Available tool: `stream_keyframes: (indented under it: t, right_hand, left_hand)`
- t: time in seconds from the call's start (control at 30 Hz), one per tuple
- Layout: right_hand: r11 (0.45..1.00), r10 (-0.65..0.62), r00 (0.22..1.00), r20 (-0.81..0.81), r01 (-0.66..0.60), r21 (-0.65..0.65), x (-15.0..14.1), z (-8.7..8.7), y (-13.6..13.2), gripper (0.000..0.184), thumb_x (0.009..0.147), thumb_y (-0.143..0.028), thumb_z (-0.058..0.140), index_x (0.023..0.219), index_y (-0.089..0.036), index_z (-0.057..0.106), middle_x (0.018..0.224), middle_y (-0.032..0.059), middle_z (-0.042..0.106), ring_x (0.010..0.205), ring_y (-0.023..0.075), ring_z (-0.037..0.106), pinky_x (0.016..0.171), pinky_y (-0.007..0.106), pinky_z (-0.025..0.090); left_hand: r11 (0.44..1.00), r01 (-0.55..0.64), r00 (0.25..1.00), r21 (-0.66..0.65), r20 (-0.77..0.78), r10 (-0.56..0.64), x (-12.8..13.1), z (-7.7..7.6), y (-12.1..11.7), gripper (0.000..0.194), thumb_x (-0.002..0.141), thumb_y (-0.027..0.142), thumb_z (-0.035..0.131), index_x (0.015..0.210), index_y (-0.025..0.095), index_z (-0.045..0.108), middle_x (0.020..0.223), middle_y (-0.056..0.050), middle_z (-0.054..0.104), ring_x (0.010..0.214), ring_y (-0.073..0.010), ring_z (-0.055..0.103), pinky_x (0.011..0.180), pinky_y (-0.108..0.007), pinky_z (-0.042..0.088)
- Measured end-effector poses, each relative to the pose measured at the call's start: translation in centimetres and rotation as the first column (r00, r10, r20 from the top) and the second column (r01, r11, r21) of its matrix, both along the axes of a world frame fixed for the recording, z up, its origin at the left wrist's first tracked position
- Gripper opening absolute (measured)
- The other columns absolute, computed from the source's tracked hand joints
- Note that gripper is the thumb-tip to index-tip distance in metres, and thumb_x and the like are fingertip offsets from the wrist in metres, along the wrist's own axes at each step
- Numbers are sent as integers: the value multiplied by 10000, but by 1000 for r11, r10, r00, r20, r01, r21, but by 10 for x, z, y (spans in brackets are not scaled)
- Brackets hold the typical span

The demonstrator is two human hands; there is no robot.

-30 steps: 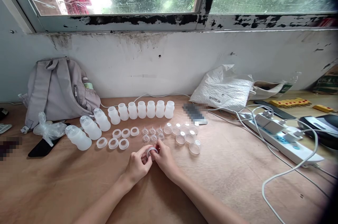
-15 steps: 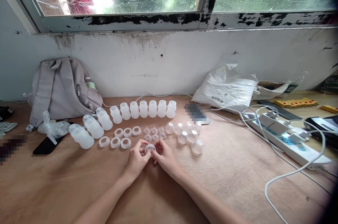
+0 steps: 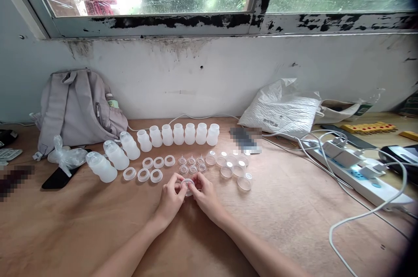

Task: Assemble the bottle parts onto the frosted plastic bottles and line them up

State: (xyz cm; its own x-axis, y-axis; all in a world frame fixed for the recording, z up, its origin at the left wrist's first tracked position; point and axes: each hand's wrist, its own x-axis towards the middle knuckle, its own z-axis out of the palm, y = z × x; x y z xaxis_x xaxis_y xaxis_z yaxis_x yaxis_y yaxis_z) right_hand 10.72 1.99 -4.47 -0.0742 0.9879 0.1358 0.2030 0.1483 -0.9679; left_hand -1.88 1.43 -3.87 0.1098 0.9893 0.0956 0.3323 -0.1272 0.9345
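Between my two hands is a translucent bottle collar ring [image 3: 188,188], low over the wooden table. My left hand [image 3: 172,190] pinches its left side, and my right hand [image 3: 201,190] pinches its right side, thumbs at the middle. Whether a nipple sits inside the ring is hard to make out. Just beyond my fingers are several clear bottle nipples [image 3: 192,169]. Loose collar rings [image 3: 143,175] lie to the left, and clear domed caps [image 3: 244,182] to the right. Open frosted bottles [image 3: 178,134] stand in a row behind, with capped bottles [image 3: 101,167] at the left.
A grey backpack [image 3: 76,107] leans on the wall at the left, near a knotted plastic bag [image 3: 68,157] on a black phone [image 3: 58,179]. At the right are a white package [image 3: 282,109] and a power strip [image 3: 365,174] with looping cables.
The ring has tilted between my hands, and both thumbs now lie over its middle. My hands stay in almost the same place; the whole view shifts slightly.
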Motion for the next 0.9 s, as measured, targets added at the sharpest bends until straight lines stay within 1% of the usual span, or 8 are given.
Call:
stream_keyframes:
  t: [0.1, 0.2, 0.3, 0.4, 0.5, 0.6, 0.77, 0.9]
  right_hand:
    - [999, -16, 999, 37, 14, 51, 2, 5, 0, 167, 768, -311, 513, 673, -178, 478, 599, -27, 495, 534, 103, 442, 499, 218, 378]
    - [996, 77, 995, 57, -79, 35, 8, 13, 0, 169, 784, -347, 509, 776, -178, 518, 660, -16, 514, 567, 109, 461, 523, 219, 392]
    - [990, 120, 988, 99, -126, 57, 14, 19, 2, 202, 813, -358, 474, 906, -197, 552, 812, 17, 533, 662, 122, 500, 593, 234, 423]
    - [985, 122, 978, 167, -140, 101, 16, 18, 3, 181, 817, -345, 475, 813, -190, 568, 759, 16, 543, 625, 122, 494, 568, 235, 412]
    - [976, 150, 970, 192, -176, 125, 15, 14, 4, 189, 823, -334, 473, 725, -183, 531, 617, -5, 547, 539, 114, 465, 505, 223, 373]
    - [973, 138, 957, 254, -179, 148, 14, 12, 2, 209, 826, -341, 466, 678, -196, 489, 566, -18, 525, 497, 112, 428, 482, 223, 329]
    - [951, 137, 920, 367, -225, 210, 10, 12, -5, 304, 865, -340, 383, 593, -206, 375, 541, -33, 420, 484, 109, 371, 482, 228, 269]
    - [942, 128, 939, 319, -216, 256, 6, 12, -9, 328, 874, -323, 366, 571, -203, 323, 535, -41, 362, 474, 96, 316, 476, 228, 255]
  left_hand:
    - [1000, 3, 999, -28, 47, -1, 0, -2, 0, 162, 798, 357, 457, 791, 196, 462, 474, 55, 540, 397, -109, 503, 436, -201, 365]
    - [992, 24, 980, -122, 201, 1, 0, -2, 3, 204, 795, 396, 448, 841, 197, 445, 504, 55, 536, 383, -91, 483, 382, -176, 333]
    - [948, 149, 906, -281, 423, -17, -2, -2, 8, 235, 775, 409, 453, 872, 196, 428, 573, 46, 538, 359, -64, 464, 325, -145, 270]
    - [888, 287, 852, -359, 519, -65, -5, -2, 11, 243, 752, 402, 455, 862, 186, 439, 612, 36, 539, 335, -48, 457, 294, -129, 223]
    - [868, 319, 850, -379, 520, -85, -6, -2, 11, 393, 786, 528, 314, 907, 177, 443, 603, 24, 532, 318, -60, 451, 275, -137, 199]
    - [908, 279, 887, -313, 446, -119, -6, -2, 10, 472, 777, 606, 295, 924, 181, 440, 599, 45, 477, 325, -38, 382, 297, -141, 197]
    - [976, 145, 957, -165, 275, -96, -6, 0, 10, 358, 819, 512, 329, 770, 179, 451, 515, 78, 327, 395, -52, 287, 376, -169, 236]
    - [991, 111, 975, -79, 204, -93, -6, 6, 11, 328, 832, 455, 322, 721, 176, 456, 541, 55, 371, 467, -82, 346, 456, -200, 297]
